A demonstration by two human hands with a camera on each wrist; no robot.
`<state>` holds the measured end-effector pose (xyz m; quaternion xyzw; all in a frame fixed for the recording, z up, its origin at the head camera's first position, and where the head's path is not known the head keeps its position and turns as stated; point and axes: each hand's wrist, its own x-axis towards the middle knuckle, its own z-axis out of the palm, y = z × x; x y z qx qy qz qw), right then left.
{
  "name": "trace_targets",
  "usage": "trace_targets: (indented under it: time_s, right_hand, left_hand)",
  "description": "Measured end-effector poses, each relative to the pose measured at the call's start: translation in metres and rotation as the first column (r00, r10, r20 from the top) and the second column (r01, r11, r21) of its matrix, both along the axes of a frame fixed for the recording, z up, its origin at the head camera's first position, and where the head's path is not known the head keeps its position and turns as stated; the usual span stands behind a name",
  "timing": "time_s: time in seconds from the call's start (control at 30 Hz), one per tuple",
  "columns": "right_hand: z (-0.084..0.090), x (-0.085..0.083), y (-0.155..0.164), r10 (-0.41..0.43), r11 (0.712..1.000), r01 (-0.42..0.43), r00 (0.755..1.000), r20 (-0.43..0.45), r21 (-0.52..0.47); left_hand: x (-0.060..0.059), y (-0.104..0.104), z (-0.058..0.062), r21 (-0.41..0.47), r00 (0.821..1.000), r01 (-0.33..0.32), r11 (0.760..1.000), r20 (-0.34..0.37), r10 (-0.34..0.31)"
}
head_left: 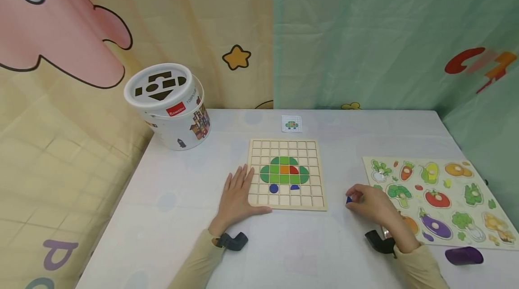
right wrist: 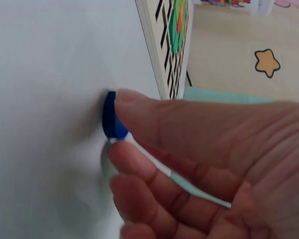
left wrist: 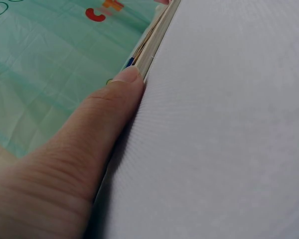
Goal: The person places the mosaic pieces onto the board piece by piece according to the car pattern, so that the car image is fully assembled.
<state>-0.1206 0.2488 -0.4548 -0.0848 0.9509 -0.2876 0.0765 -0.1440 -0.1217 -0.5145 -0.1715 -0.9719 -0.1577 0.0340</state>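
Observation:
A wooden grid board (head_left: pixel 259 200) lies on the table, bearing a car-like pattern of green, orange and red pieces. Below these on the board are a full blue disc (head_left: pixel 273 188) and a blue half disc (head_left: pixel 294 187). My left hand (head_left: pixel 239 196) rests at the board's lower left corner with fingers spread; in the left wrist view its thumb (left wrist: pixel 102 109) touches the board's side. Right of the board, my right hand (head_left: pixel 371 203) pinches a small blue piece (right wrist: pixel 109 114) between thumb and fingertip, just over the table. The fingers hide part of that piece.
A small pattern card (head_left: pixel 292 124) lies behind the board. At the back left stands a white bucket (head_left: pixel 174 131) with shaped holes in its lid. A vegetable puzzle board (head_left: pixel 417 174) lies at the right, partly under my right forearm, near a purple cup-like object (head_left: pixel 464 255).

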Motion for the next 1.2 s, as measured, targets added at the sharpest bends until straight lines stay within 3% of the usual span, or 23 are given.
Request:
trace_targets:
  time_s: [0.3,0.53,0.93,1.2]
  right_hand:
    - [-0.005,-0.011,0.008,0.129,0.990,-0.129,0.992,-0.003,-0.063]
    - [-0.011,-0.015,0.007,0.199,0.979,-0.200,0.980,-0.025,-0.034]
    - [-0.011,-0.010,0.001,0.119,0.993,-0.119,0.993,0.026,0.004]
    - [-0.006,-0.009,0.007,0.159,0.987,-0.159,0.987,0.020,-0.015]
  left_hand:
    - [0.000,0.000,-0.001,-0.004,1.000,0.001,1.000,-0.003,-0.001]
    - [0.000,0.001,0.002,-0.003,1.000,0.001,1.000,0.009,-0.001]
    - [0.000,0.000,0.002,-0.001,1.000,0.001,1.000,0.011,-0.001]
    - [0.000,0.001,0.002,-0.006,1.000,0.002,1.000,0.010,-0.002]
